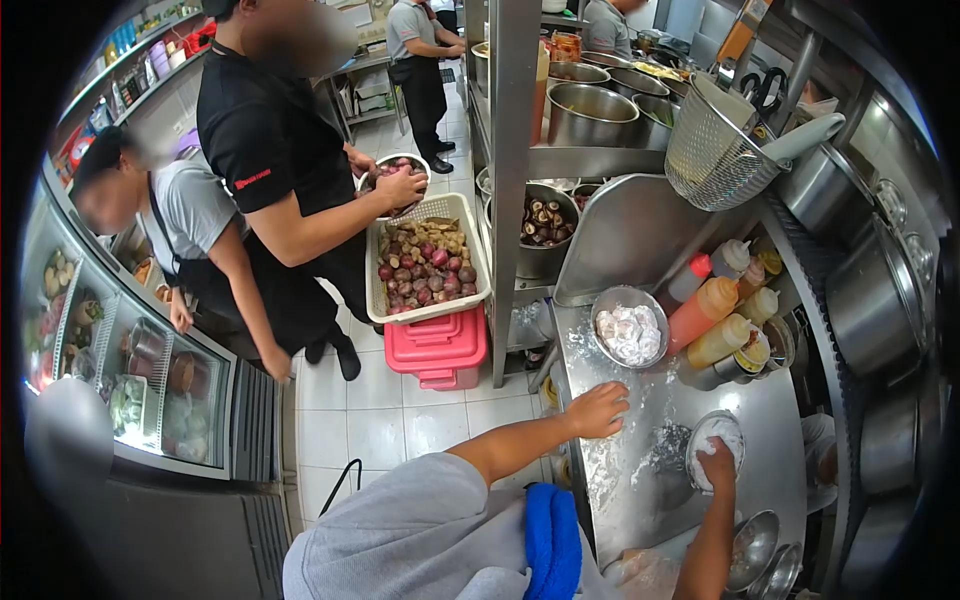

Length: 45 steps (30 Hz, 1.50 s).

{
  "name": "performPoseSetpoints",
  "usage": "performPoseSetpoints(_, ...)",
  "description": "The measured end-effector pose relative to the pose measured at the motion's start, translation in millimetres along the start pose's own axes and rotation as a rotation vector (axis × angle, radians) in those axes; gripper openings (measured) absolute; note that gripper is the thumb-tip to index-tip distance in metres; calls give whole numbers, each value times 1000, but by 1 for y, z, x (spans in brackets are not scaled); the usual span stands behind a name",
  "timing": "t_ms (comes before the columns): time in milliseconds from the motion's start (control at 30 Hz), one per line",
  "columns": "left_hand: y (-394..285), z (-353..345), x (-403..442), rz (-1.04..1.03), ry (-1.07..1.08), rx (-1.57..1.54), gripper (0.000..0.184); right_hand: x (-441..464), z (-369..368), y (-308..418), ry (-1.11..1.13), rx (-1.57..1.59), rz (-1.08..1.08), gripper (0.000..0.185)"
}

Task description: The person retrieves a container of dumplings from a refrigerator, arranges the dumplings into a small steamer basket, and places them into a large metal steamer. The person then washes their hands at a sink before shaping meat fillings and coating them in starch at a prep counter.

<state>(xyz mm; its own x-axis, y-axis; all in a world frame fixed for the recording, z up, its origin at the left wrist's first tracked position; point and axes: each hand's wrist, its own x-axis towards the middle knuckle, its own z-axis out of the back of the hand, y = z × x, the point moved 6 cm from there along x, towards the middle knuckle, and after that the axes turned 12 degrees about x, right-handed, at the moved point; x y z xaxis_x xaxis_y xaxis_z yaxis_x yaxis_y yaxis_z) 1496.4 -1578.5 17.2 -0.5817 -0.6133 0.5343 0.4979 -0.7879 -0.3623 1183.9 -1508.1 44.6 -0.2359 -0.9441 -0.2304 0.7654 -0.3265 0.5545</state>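
Note:
My right hand [716,466] reaches into a metal bowl of white powder [728,437] that looks like flour; its fingertips are buried in the powder, so what they hold is hidden. My left hand [598,411] is low over the near edge of the steel counter [640,510], fingers loosely bent and holding nothing visible. Beyond it stands a metal bowl [603,352] filled with white-coated pieces [630,332], their kind unclear. White powder is scattered over the counter between the bowls.
Squeeze bottles [705,310] stand at the counter's far side, below a hanging perforated basket [722,140]. More metal bowls [755,550] sit near my right forearm. Left, a co-worker [265,130] holds a bowl of onions above a crate [480,240] on a pink bin [437,350].

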Motion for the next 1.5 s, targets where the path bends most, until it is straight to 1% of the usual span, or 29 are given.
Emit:
performPoseSetpoints(33,0,0,0,0,4,-4,29,4,0,-15,0,0,1,49)
performPoseSetpoints(100,1,-1,0,0,4,3,30,11,3,-39,-104,-44,34,47)
performPoseSetpoints(133,0,-1,0,-3,6,6,30,10,2,-37,-102,-43,30,47)
performPoseSetpoints(200,-1,0,0,4,6,0,29,9,3,-37,-169,-134,-63,45)
performPoseSetpoints(233,-1,1,0,11,2,-2,27,2,1,-21,-169,-132,-70,45)
performPoseSetpoints(300,-1,0,0,4,4,-6,27,-13,-5,7,-172,-314,-74,45)
performPoseSetpoints(333,0,0,0,2,0,-6,28,-12,-6,2,-172,-312,-77,45)
performPoseSetpoints(400,0,0,0,3,4,-11,28,-3,-9,-13,-88,-231,-4,50)
performPoseSetpoints(433,0,1,0,6,6,-15,28,0,-5,-18,-87,-232,-3,50)
performPoseSetpoints(500,0,1,0,9,7,-16,28,2,-5,-37,70,311,-149,51)
performPoseSetpoints(633,0,2,1,18,2,-23,28,-5,0,-46,162,341,-139,56)
performPoseSetpoints(700,0,1,2,13,6,-23,29,-12,-1,-21,90,120,94,62)
performPoseSetpoints(733,1,0,2,10,11,-21,31,-13,-4,-14,88,123,81,62)
performPoseSetpoints(800,8,-7,-1,0,-4,-18,32,-11,-15,-8,141,-215,-31,69)
performPoseSetpoints(833,7,-16,-3,-14,-24,-23,34,-4,-21,-19,206,-178,4,75)
performPoseSetpoints(867,13,-28,-6,14,11,-54,36,-1,-21,-27,159,-156,0,71)
performPoseSetpoints(933,13,-26,-2,69,124,-106,38,2,-12,-32,-71,-95,-11,64)
performPoseSetpoints(967,12,-26,-3,68,83,-54,38,0,-6,-34,-175,-81,-27,61)
performPoseSetpoints(1000,14,-31,-1,44,76,-47,36,-4,-1,-35,-212,-85,-53,59)
performPoseSetpoints(1033,8,-23,1,18,60,0,34,-10,3,-29,-198,-106,-110,60)
performPoseSetpoints(1067,3,-17,6,-17,34,-3,30,-8,1,-35,-44,-71,-106,60)
performPoseSetpoints(1100,-1,-7,12,-18,35,-14,26,-14,6,-32,-76,-96,-140,61)
performPoseSetpoints(1167,-3,-6,14,2,33,1,24,-20,18,-21,-114,-122,-175,61)
performPoseSetpoints(1233,-5,-6,12,1,36,3,23,-24,16,-6,-74,-151,-71,62)
performPoseSetpoints(1267,-5,-5,12,0,44,16,23,-27,9,3,-73,-149,-76,62)
performPoseSetpoints(1333,-5,-5,14,-1,48,30,23,-34,-4,15,-82,-256,-183,58)
performPoseSetpoints(1400,-5,-4,14,-3,47,23,23,-30,-6,15,-66,-228,-208,55)
performPoseSetpoints(1467,-4,-5,13,3,47,17,23,-26,-2,10,-82,-41,-187,52)
performPoseSetpoints(1500,-3,-6,12,7,47,10,23,-25,-3,8,-79,-42,-186,52)
